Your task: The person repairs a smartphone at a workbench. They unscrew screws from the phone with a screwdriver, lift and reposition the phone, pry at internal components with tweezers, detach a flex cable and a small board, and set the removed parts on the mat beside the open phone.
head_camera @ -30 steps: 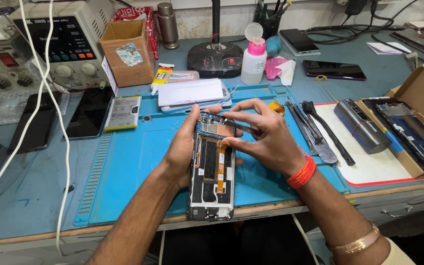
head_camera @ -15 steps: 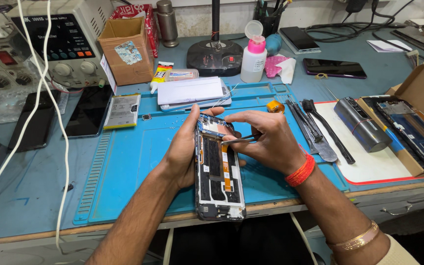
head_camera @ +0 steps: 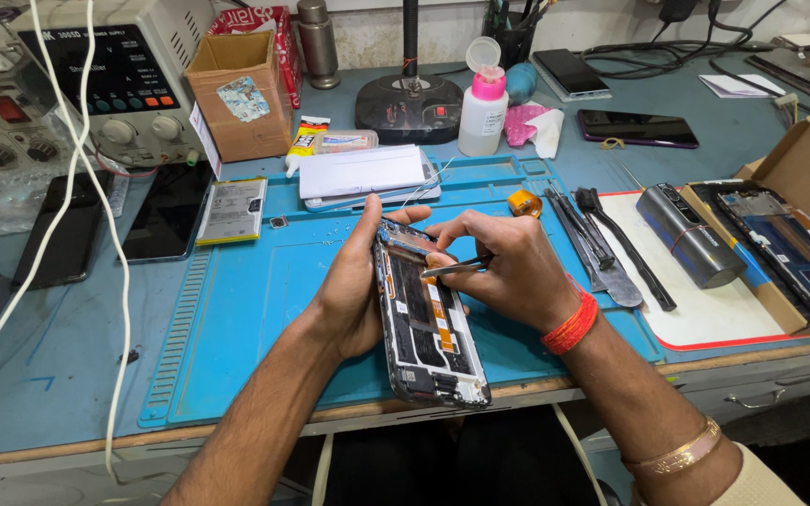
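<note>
**Fingers pinched on tweezers, working inside an opened phone**

Fingers (head_camera: 469, 245) of the right hand (head_camera: 508, 272) are closed in a pinch on metal tweezers (head_camera: 452, 269), whose tips reach leftward from the fingertips onto the upper part of the opened smartphone (head_camera: 426, 319). The left hand (head_camera: 358, 281) is wrapped around the phone's left edge, thumb curled over the top corner, fingers hidden behind the body; it holds the phone tilted up off the blue repair mat (head_camera: 264, 300), the lower end hanging past the bench's near edge.

Phone interior faces up: back cover off, black shielding, an orange flex strip running down the middle, just below the tweezer tips.

Notes on doing this well (judgement):
- Keep the heel of the right hand braced against the phone's right edge so the tips move only from the fingers.
- Light pinch only; the flex and its connectors look thin and should tear or bend easily.
- The left-hand grip carries the phone's weight alone (no mat support under it), so resting the bottom end on the mat would steady it.
- I cannot tell what the tips hold, if anything; it is too small to see.

Beyond the right knuckles: a row of spudgers and picks (head_camera: 592, 239), and a small orange tape roll (head_camera: 523, 202). Beyond the left thumb: a loose phone battery (head_camera: 232, 210).
</note>
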A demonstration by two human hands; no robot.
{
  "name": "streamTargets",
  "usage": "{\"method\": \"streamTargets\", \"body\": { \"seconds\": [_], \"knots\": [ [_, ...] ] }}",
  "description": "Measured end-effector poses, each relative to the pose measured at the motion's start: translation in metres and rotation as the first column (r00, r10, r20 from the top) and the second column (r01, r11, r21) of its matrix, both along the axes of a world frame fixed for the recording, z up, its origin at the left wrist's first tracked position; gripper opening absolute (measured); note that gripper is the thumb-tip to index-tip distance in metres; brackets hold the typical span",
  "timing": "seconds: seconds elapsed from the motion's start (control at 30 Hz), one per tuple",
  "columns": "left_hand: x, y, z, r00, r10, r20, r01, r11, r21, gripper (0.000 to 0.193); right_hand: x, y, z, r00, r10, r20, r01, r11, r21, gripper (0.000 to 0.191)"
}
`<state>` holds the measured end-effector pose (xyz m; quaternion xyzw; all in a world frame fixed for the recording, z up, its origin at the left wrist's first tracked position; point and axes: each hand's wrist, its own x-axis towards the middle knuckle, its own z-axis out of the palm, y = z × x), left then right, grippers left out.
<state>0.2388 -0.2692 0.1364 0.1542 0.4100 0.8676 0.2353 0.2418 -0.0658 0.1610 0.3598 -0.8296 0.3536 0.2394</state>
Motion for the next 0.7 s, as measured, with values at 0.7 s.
{"method": "streamTargets", "body": {
  "seconds": [0.7],
  "knots": [
    [0.0019,0.0025,0.0029,0.998,0.05,0.046,-0.046,0.996,-0.081,0.078,-0.0021,0.0023,-0.0053,0.998,0.024,0.059,-0.023,1.0,-0.011,0.024]
  ]
}}
